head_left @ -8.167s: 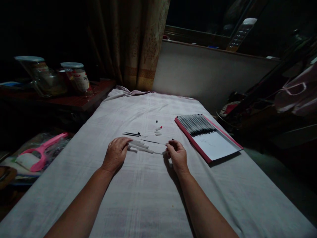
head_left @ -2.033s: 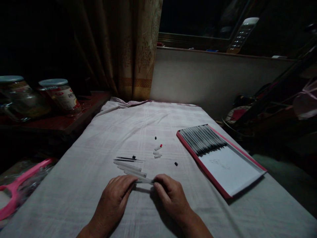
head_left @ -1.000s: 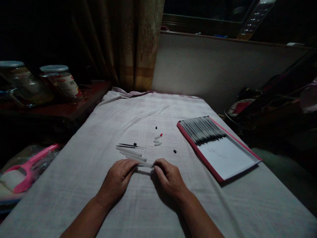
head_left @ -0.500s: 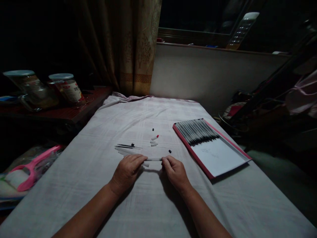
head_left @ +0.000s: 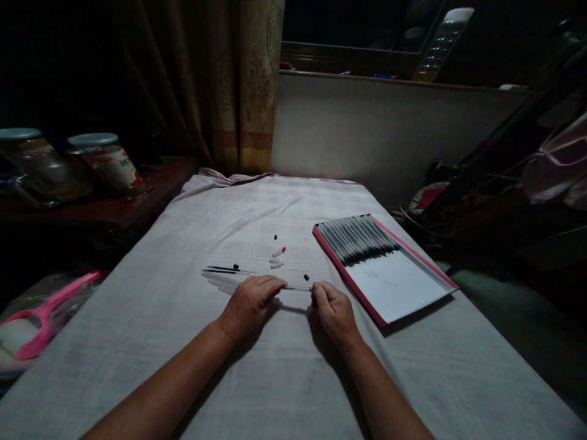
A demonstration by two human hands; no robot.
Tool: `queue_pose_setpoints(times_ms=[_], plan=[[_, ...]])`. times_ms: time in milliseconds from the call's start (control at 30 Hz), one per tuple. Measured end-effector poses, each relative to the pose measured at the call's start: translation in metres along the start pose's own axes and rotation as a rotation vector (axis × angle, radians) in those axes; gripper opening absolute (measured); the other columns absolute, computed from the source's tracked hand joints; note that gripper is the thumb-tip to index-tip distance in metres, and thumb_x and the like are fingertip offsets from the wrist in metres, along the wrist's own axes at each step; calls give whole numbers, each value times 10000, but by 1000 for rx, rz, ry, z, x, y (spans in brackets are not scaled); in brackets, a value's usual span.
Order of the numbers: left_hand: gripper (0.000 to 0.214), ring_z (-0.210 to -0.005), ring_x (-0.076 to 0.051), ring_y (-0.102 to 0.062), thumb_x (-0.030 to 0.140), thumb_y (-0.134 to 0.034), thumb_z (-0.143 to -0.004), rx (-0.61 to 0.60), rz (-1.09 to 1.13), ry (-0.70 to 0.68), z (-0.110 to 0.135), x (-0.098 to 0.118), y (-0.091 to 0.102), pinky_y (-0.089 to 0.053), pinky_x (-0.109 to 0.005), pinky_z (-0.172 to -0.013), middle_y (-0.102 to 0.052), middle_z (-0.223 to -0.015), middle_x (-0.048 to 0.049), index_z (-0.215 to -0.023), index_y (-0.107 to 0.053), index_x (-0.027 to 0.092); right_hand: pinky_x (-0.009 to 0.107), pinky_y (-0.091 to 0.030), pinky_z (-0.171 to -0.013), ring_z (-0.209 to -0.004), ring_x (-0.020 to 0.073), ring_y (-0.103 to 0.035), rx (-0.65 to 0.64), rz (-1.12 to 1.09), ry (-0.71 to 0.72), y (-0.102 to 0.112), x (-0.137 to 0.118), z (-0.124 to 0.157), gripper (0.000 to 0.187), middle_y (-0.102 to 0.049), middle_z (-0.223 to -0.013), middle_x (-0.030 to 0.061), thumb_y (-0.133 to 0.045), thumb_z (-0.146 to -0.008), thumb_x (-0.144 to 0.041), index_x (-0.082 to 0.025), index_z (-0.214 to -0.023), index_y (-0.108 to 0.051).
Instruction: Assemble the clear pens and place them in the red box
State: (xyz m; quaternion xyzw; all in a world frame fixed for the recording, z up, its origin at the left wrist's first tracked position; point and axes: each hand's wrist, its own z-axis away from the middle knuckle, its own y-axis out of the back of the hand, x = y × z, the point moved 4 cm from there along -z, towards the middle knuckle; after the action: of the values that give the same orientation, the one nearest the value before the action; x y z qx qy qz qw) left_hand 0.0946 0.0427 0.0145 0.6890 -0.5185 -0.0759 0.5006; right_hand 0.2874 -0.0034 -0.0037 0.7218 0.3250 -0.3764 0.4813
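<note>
A thin pen point(head_left: 298, 288) with a clear barrel stretches level between my two hands. My left hand point(head_left: 254, 304) pinches its left end, and my right hand point(head_left: 336, 310) has the right end between thumb and fingertips. Left of my left hand, dark ink refills point(head_left: 222, 269) lie beside several clear pen barrels point(head_left: 219, 281), partly covered by that hand. Small black end pieces point(head_left: 307, 277) are scattered beyond my hands. Past them lie a white piece with a red tip point(head_left: 279, 252) and a few short clear caps point(head_left: 276, 264).
To the right, a shallow red-edged box point(head_left: 353, 281) holds a row of black-tipped pens point(head_left: 358, 238) at its far end. A pale checked cloth point(head_left: 275, 379) covers the table. Jars point(head_left: 107, 162) stand on a dark side table at left, above pink scissors-like handles point(head_left: 50, 311).
My hands and the pen have moved slightly right relative to the table. The whole view has shifted a little, so the box and loose parts appear further left.
</note>
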Motion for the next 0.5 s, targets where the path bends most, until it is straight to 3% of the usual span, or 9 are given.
queue_pose_setpoints(times_ms=[133, 200, 267, 367, 500], plan=[[325, -947, -209, -705, 91, -520, -861, -23, -50, -45, -7, -3, -5, -564, -340, -815, -744, -1031, -90, -1128, -670, 200, 246, -384, -480, -468, 130, -460, -7, -64, -53, -1, 11, -2, 520, -443, -483, -32, -402, -918, -600, -236, -546, -420], [318, -939, -204, -707, 92, -516, -869, -26, -52, -51, -10, -6, -7, -562, -328, -804, -744, -1030, -89, -1126, -668, 199, 245, -408, -477, -467, 133, -486, -12, -113, -85, -1, 15, -1, 508, -471, -489, -27, -408, -923, -594, -225, -579, -474], [301, -938, -201, -707, 98, -520, -879, -23, -35, -49, -14, -8, -10, -561, -319, -798, -744, -1021, -87, -1122, -666, 198, 244, -448, -495, -492, 138, -542, -19, -169, -117, -1, 16, -1, 424, -561, -564, -15, -445, -922, -554, -193, -770, -607], [270, -925, -195, -708, 118, -523, -900, -47, -3, -75, -20, -7, -16, -557, -310, -790, -745, -1005, -78, -1115, -665, 198, 255, -501, -549, -559, 149, -614, -41, -222, -122, -2, 13, 0, 371, -666, -710, 11, -558, -871, -466, -175, -1082, -650], [235, -934, -181, -696, 202, -537, -931, -124, -11, -50, -32, -13, -19, -539, -298, -833, -740, -1019, -68, -1129, -663, 202, 281, -520, -632, -671, 184, -650, 43, -197, -93, 4, 13, -2, 271, -698, -739, 46, -600, -826, -406, -171, -894, -716]])
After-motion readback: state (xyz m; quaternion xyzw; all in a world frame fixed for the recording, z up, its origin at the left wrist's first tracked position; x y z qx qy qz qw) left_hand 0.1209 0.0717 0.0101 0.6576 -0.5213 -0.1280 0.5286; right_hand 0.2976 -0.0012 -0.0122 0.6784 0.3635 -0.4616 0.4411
